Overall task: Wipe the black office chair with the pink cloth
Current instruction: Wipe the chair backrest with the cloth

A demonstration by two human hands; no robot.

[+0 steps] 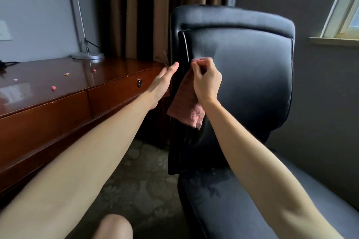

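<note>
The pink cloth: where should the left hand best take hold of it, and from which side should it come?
Probably the loose lower edge, approached from the left. The pink cloth hangs limp against the black office chair from the right hand, which pinches its top edge; the left hand is open just to its left.

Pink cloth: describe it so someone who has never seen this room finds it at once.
Start at the big black padded office chair on the right. At the left edge of its backrest the right hand pinches the top of a pink terry cloth, which hangs down. It is the only pink fabric; the pink bits on the brown wooden desk are tiny crumbs.
</note>
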